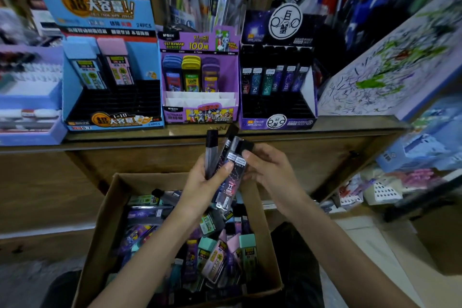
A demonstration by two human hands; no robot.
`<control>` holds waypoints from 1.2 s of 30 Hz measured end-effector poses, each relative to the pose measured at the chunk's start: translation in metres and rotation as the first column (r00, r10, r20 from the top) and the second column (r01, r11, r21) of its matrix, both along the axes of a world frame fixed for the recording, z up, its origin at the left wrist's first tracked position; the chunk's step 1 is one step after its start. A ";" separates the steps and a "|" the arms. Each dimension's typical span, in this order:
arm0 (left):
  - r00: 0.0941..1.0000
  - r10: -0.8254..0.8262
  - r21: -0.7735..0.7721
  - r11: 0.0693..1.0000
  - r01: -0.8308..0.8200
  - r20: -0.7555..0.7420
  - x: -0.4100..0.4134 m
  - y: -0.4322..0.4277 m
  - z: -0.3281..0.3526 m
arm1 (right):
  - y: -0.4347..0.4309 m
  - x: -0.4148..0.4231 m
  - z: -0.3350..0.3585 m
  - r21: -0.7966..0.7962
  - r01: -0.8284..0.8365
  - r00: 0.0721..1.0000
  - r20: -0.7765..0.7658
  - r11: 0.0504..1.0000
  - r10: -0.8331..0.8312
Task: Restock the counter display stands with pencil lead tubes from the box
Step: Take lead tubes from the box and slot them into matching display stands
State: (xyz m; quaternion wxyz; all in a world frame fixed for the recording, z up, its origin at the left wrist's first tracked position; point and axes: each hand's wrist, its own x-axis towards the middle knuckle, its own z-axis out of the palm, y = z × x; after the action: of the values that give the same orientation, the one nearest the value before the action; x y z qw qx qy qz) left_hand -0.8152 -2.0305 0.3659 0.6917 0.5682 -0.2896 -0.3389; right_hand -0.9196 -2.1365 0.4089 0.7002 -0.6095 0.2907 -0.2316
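Above the cardboard box point(105, 207), the left hand point(203, 185) grips several lead tubes point(231, 186), fingers curled. The right hand point(271, 174) pinches one tube's cap.

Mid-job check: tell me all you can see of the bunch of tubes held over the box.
The held tubes are several slim, clear-looking plastic sticks with black caps and dark purple labels; the front one shows a constellation and a Gemini sign under a white sticker. They fan upward, tops leaning right, above the cardboard box. The left hand grips their lower halves; the right hand pinches the front tube near its cap.
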 end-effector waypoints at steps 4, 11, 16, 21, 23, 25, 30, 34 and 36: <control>0.994 0.002 -0.031 1.000 0.001 0.108 0.010 -0.017 0.027 | -0.038 -0.006 0.040 -0.125 0.040 0.998 0.045 0.991 -0.035; 0.976 0.021 -0.071 0.997 -0.006 0.215 0.029 -0.036 0.069 | -0.139 0.007 0.105 -0.477 0.252 0.967 0.102 0.842 -0.232; 0.986 0.024 -0.073 0.997 -0.011 0.168 0.034 -0.039 0.074 | -0.184 0.030 0.110 -0.671 0.151 0.974 -0.026 0.726 -0.227; 0.989 0.025 -0.054 0.998 -0.018 0.145 0.033 -0.039 0.071 | -0.189 0.043 0.102 -0.735 -0.018 0.976 -0.160 0.678 -0.148; 0.992 0.028 -0.035 0.999 -0.024 0.127 0.033 -0.038 0.069 | -0.190 0.044 0.104 -0.763 -0.074 0.973 -0.197 0.642 -0.121; 0.992 0.030 -0.029 0.999 -0.027 0.121 0.034 -0.039 0.069 | -0.193 0.045 0.104 -0.761 -0.100 0.972 -0.212 0.641 -0.099; 0.993 0.035 -0.046 0.998 -0.030 0.115 0.033 -0.041 0.069 | -0.195 0.054 0.093 -0.703 -0.070 0.963 -0.233 0.707 -0.137; 0.993 0.041 -0.064 0.997 -0.034 0.109 0.031 -0.042 0.070 | -0.193 0.057 0.084 -0.701 0.022 0.956 -0.194 0.712 -0.220; 0.993 0.041 -0.071 0.997 -0.033 0.109 0.030 -0.043 0.070 | -0.190 0.058 0.084 -0.726 0.029 0.945 -0.204 0.688 -0.255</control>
State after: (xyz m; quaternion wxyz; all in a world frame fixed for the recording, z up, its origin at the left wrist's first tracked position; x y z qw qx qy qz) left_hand -0.7855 -2.0733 0.4363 0.6998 0.5673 -0.3284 -0.2839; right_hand -0.8616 -2.3268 0.4929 0.3383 -0.8351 0.3239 -0.2884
